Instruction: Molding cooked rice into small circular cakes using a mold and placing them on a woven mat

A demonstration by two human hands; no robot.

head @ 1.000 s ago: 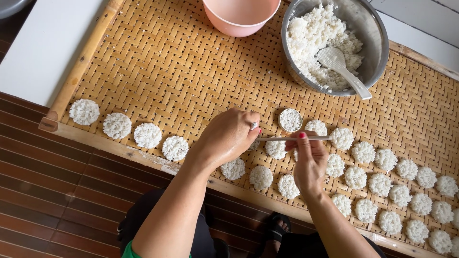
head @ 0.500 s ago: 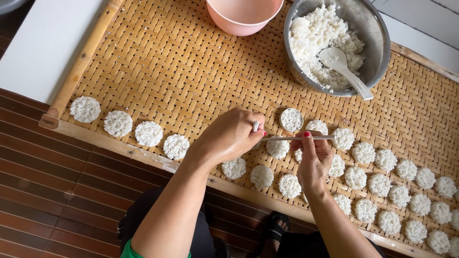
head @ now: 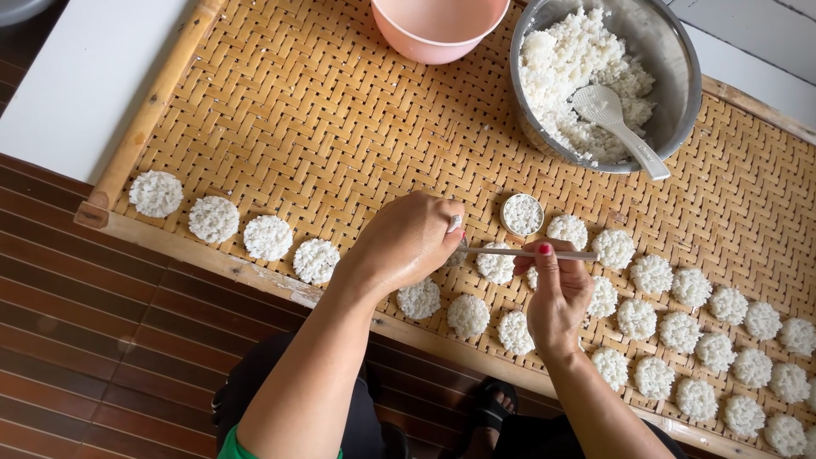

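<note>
- At the far left of the woven bamboo tray (head: 280, 102), four round white rice cakes (head: 268, 237) lie in a slanting row along the near wooden edge, each apart from its neighbour.
- A pink bowl (head: 438, 30) stands at the top of the tray, partly cut off by the picture's edge.
- The left hand (head: 406, 242) hovers low over the tray near its front edge; its grip is clenched, fingertips pinched on the left end of a thin pale stick (head: 531, 252). What else it may hold under the fingers I cannot tell.
- Just beyond that hand sits a small round ring mould (head: 522, 214) packed with rice, resting flat on the weave.
- The right hand (head: 557, 293) comes up from below, its thumb with a red nail pressed on the stick near its middle; the grip is closed on that stick, which lies level between the two hands.
- A steel bowl (head: 676, 68) of loose cooked rice stands at the top right, with a white spoon (head: 614, 123) resting in it, handle over the rim.
- To the right, many more rice cakes fill the tray in close rows.
</note>
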